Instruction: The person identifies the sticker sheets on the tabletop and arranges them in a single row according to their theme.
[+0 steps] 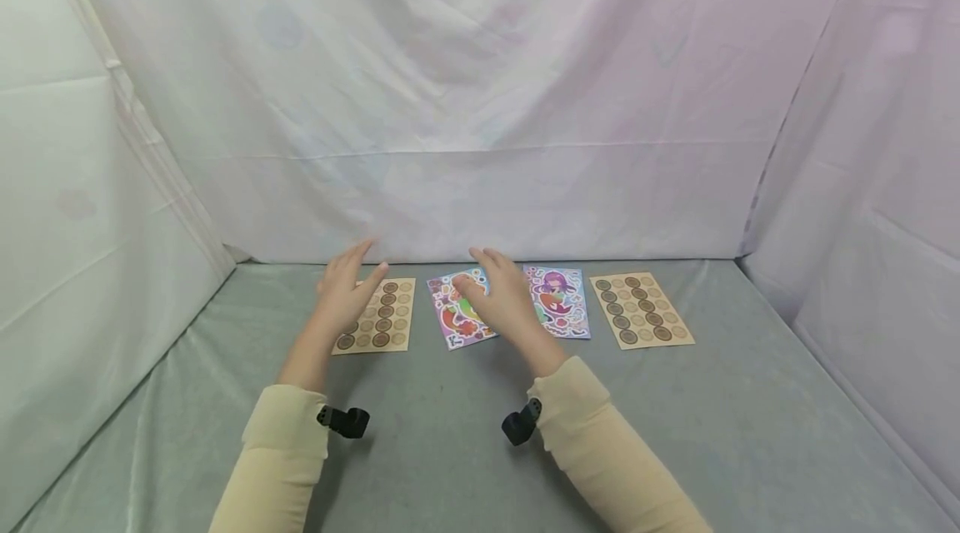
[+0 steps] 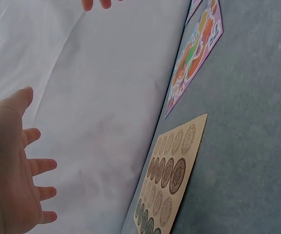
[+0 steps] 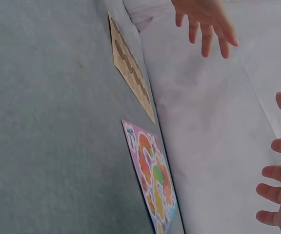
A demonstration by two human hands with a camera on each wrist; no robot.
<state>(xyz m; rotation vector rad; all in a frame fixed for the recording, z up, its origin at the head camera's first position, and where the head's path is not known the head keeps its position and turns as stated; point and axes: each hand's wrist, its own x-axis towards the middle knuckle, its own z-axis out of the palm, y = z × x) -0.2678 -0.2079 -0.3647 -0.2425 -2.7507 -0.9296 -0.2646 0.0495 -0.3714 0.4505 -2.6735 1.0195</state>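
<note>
Colourful sheet (image 1: 458,320) lay at twelve o'clock, left hand (image 1: 343,297) and right hand (image 1: 507,300) empty, fingers extended; a careless brush could have skewed it.

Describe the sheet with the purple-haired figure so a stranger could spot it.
On the grey tabletop, look along the foot of the white backdrop. In the head view, it's the third sheet from the left, just right of the right hand. Unlike the colourful sheet to its left and the tan sheet to its right, it shows a purple-haired figure.
</note>
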